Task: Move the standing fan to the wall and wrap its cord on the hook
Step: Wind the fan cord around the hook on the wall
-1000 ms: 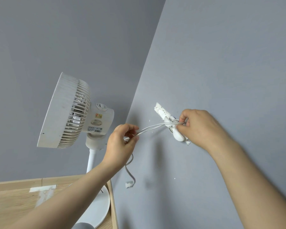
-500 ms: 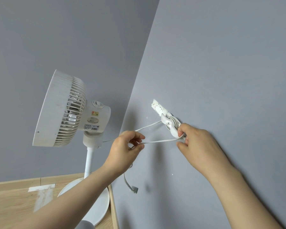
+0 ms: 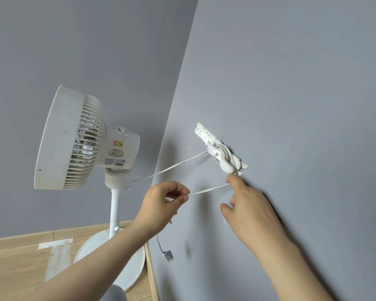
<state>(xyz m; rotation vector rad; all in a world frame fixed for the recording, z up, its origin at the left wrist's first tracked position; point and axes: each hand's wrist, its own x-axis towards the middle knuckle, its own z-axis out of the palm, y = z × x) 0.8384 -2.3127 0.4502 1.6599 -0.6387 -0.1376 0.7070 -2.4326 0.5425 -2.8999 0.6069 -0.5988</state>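
Observation:
The white standing fan (image 3: 74, 137) stands in the corner on its round base (image 3: 126, 272), close to the grey wall. Its white cord (image 3: 172, 167) runs from the fan's neck to a white hook (image 3: 223, 158) on the wall and is looped round it. From the hook the cord drops to my right hand (image 3: 250, 207), whose fingertips pinch it just under the hook. My left hand (image 3: 161, 205) pinches the same cord a short way to the left. The plug end (image 3: 168, 256) dangles below my left hand.
Two grey walls (image 3: 291, 83) meet in a corner behind the fan. The wooden floor (image 3: 15, 270) with a strip of pale tape (image 3: 54, 244) lies at the lower left, with a wooden skirting along the wall foot.
My right hand has carried the cord down from the top of the hook to just beneath it. My left hand has kept its pinch, and the plug now hangs lower.

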